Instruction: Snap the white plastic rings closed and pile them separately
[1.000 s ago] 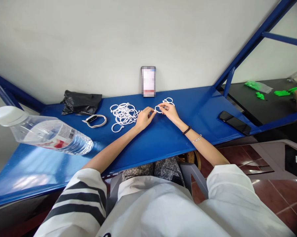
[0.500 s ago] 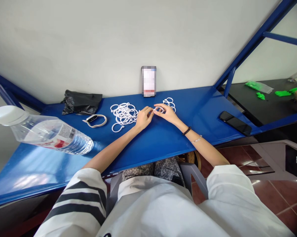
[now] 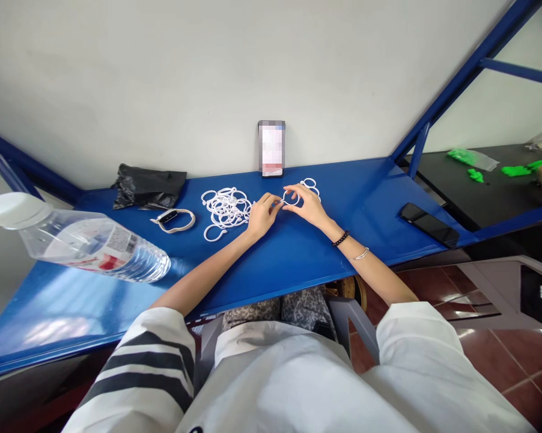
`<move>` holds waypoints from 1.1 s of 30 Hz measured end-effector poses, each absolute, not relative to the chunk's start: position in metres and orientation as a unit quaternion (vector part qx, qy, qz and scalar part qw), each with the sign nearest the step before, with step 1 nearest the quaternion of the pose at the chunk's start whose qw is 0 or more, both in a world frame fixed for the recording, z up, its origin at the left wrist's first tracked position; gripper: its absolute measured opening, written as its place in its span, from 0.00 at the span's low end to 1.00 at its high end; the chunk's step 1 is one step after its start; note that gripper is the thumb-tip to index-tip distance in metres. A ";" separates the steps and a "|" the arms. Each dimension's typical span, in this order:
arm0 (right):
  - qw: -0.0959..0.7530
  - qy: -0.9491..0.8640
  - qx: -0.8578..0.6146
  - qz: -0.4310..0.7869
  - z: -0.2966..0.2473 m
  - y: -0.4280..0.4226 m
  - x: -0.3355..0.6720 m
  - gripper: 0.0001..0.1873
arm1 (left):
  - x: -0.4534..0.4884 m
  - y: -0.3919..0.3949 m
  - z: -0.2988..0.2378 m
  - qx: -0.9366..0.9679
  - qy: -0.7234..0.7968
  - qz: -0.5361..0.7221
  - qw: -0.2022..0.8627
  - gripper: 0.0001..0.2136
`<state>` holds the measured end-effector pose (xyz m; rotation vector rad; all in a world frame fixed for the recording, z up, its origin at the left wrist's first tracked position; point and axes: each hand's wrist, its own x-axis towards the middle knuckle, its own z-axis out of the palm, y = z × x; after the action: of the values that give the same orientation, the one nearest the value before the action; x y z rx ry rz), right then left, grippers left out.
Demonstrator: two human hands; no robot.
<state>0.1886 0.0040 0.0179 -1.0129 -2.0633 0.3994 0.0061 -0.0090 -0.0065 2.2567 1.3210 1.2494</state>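
Between my two hands is a white plastic curtain ring (image 3: pixel 291 205), held above the blue table (image 3: pixel 271 255). My left hand (image 3: pixel 261 218) pinches it at its left side, thumb and fingertips together. On the other side my right hand (image 3: pixel 310 205) has thumb and fingers curved round it. A tangled pile of similar white rings (image 3: pixel 228 207) lies just left of my left hand. Beyond my right hand lie a few more rings (image 3: pixel 316 189), partly hidden by the fingers.
A phone (image 3: pixel 271 149) leans upright against the wall. To the left are a black plastic bag (image 3: pixel 149 186), a wristwatch (image 3: pixel 168 216) and a large water bottle (image 3: pixel 113 249). Another phone (image 3: pixel 428 225) lies at the right. Green pieces (image 3: pixel 476 175) sit on a black table beyond the frame.
The ring between my hands has turned to face the camera more. My right fingers have lifted and arched over it, hiding more of the rings behind. My left hand has barely moved.
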 end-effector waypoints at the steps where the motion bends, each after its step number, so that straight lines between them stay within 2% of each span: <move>1: 0.389 -0.817 -0.398 0.150 0.018 0.004 0.189 0.22 | 0.006 -0.009 -0.006 0.775 0.453 0.425 0.119 0.07; 33: 0.338 -0.841 -0.390 0.162 0.019 -0.002 0.187 0.19 | 0.005 -0.012 -0.004 0.788 0.445 0.415 0.090 0.08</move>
<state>0.1871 -0.0018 0.0190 -1.0160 -2.1916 0.4225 0.0053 -0.0122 -0.0041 2.3439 1.3248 1.2346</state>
